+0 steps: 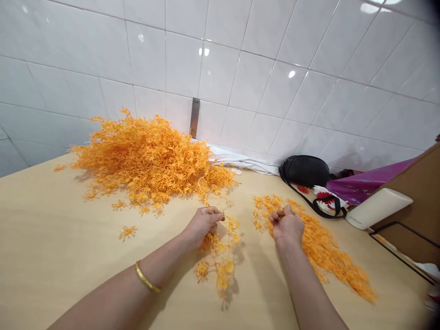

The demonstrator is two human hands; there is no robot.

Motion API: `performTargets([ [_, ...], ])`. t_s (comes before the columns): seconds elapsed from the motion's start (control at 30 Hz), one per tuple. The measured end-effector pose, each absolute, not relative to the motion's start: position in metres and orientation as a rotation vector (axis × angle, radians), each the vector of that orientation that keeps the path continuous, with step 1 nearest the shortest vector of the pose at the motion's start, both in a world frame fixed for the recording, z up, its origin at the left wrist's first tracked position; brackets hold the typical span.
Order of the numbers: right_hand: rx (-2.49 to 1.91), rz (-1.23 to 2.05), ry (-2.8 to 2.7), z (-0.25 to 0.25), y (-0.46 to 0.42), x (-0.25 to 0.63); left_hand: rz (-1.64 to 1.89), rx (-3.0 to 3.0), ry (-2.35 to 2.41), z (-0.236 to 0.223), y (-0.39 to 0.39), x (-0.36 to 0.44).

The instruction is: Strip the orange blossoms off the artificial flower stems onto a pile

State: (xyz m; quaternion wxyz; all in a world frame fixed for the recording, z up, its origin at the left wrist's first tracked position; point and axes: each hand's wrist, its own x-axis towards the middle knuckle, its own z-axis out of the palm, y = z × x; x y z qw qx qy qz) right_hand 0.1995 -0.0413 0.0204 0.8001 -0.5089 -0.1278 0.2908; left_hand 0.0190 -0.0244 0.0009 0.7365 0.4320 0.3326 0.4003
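Observation:
My left hand (204,224) pinches a thin orange plastic flower spray (222,266) between thumb and fingers; its small blossoms dangle below the hand, above the table. My right hand (288,224) is over the near-left part of a spread of loose orange plastic flower pieces (326,254). Its fingers are curled together, and whatever they hold, if anything, is hidden. Beyond my left hand rises a big tangled heap of orange plastic sprays (147,158). A single orange piece (128,233) lies apart on the table, left of my left hand.
The pale wooden table (44,238) meets a white tiled wall (220,68) with a metal bracket (195,118). White cloth (244,161) runs along the back edge. At right are a black bag (305,171) with its strap, a cream bottle (380,208), purple material (367,183) and a brown board (419,192).

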Motion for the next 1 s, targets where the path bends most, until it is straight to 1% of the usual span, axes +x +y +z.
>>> performTargets([
  [0.13, -1.128, 0.753, -0.445, 0.024, -0.045, 0.196, 0.929, 0.925, 0.694, -0.001, -0.022, 0.017],
  [0.33, -1.155, 1.177, -0.92, 0.022, -0.053, 0.178, 1.013, 0.838, 0.712, -0.001, -0.019, 0.015],
  [0.47, -1.248, 1.218, -1.235, 0.019, -0.06, 0.166, 1.027, 0.839, 0.683, 0.0, -0.02, 0.016],
  [0.57, -1.222, 1.175, -1.305, 0.015, -0.059, 0.159, 1.022, 0.853, 0.678, 0.001, -0.02, 0.015],
  [0.7, -1.211, 1.033, -0.992, 0.009, -0.05, 0.17, 1.0, 0.875, 0.712, 0.0, -0.021, 0.015],
  [0.8, -1.197, 0.855, -0.748, 0.006, -0.044, 0.181, 0.954, 0.953, 0.727, -0.001, -0.024, 0.018],
  [1.0, -1.175, 0.503, -0.606, 0.009, -0.04, 0.179, 0.931, 1.076, 0.782, 0.001, -0.031, 0.026],
])
